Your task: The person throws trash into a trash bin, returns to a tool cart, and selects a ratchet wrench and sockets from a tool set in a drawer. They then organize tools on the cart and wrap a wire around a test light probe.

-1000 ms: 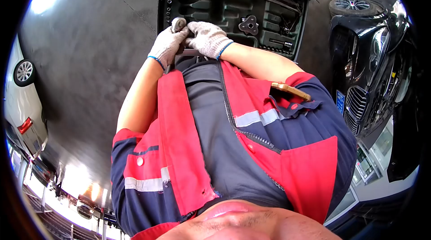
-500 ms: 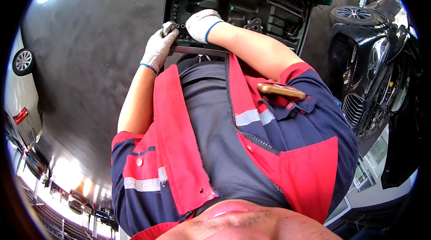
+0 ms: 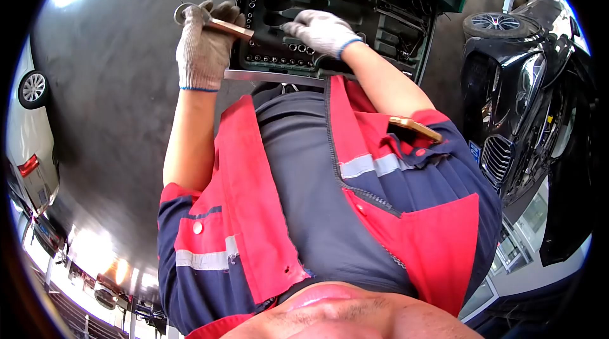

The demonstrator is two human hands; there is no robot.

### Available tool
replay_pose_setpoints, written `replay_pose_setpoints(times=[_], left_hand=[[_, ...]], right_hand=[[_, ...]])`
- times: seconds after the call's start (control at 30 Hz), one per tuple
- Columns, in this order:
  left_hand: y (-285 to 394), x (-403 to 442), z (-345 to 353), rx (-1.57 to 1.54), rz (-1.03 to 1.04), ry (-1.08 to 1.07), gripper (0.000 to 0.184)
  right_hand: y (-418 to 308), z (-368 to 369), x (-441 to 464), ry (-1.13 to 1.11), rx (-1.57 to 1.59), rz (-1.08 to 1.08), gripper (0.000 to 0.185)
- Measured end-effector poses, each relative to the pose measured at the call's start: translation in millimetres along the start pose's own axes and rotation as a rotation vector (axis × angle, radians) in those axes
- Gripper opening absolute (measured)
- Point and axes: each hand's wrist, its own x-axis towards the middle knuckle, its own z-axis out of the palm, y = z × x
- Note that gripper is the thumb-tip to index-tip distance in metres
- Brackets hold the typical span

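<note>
In a white knit glove, my left hand is raised at the left edge of an opened tool case. Its fingers are closed around a ring-ended tool with a flat, brownish bar pointing right; its exact kind is unclear. My right hand, gloved too, hovers over the tool case with loosely stretched fingers and nothing visible in them. Small sockets line the case's left and near edges. Larger sockets sit just below my right fingers. Wrenches lie in the right part, and my right forearm covers some slots.
A black car with parts opened up stands to the right, a loose wheel beside it. A white car is parked at the far left on the grey floor. A phone pokes out of my chest pocket.
My left hand has lifted away from the case's near left corner, and the ring-ended tool now shows in it. My right hand has shifted right, uncovering sockets.
</note>
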Motion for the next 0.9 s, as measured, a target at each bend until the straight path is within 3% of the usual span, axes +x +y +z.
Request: replay_pose_setpoints(times=[0.03,0.17,0.23,0.3,0.37,0.53,0.63,0.73,0.77,0.8,0.83,0.87,0.9], left_hand=[[-4.3,3.7,7.1,-0.052,-0.029,-0.015,0.046],[-48.5,22.0,34.1,-0.037,-0.122,-0.013,0.045],[-80.8,39.8,30.3,-0.029,-0.184,-0.009,0.045],[-105.4,47.5,34.6,0.058,-0.266,0.043,0.048],[-118.6,58.5,36.6,0.137,-0.394,0.118,0.054],[-118.0,67.7,33.3,0.591,-0.618,0.154,0.053],[-94.1,55.1,17.1,0.685,-0.430,0.044,0.051],[-50.1,17.2,10.0,1.107,-0.386,-0.120,0.041],[-45.8,8.2,0.6,1.251,-0.475,-0.109,0.045],[-26.4,-12.1,15.3,1.493,-0.691,-0.136,0.049],[-32.2,-3.9,-22.2,2.012,-0.537,-0.561,0.056],[-40.7,-23.1,-33.2,1.925,-0.473,-0.390,0.060],[-44.0,-16.3,-42.0,2.031,-0.524,-0.453,0.061]], right_hand=[[3.4,-7.6,-12.0,0.037,0.093,0.044,0.060],[28.7,-25.0,-40.4,0.118,-0.164,0.046,0.077],[46.7,-35.1,-44.9,0.132,-0.208,0.081,0.075],[69.7,-38.6,-42.6,0.172,-0.194,0.115,0.058],[58.4,-54.2,-53.8,0.014,0.110,0.301,0.050],[89.0,-39.4,-37.4,0.160,-0.185,0.244,0.047],[96.0,-32.3,-24.2,0.207,-0.238,0.230,0.049],[106.7,-26.5,-11.9,0.334,-0.219,0.227,0.055],[106.8,-29.6,-15.7,0.326,-0.165,0.196,0.055],[100.4,-32.2,-23.3,0.322,-0.113,0.164,0.055],[102.1,-35.1,-33.0,0.315,-0.060,0.132,0.055],[105.3,-38.4,-46.3,0.177,-0.041,0.112,0.050],[113.0,-45.5,-62.1,0.041,-0.022,0.093,0.046]])
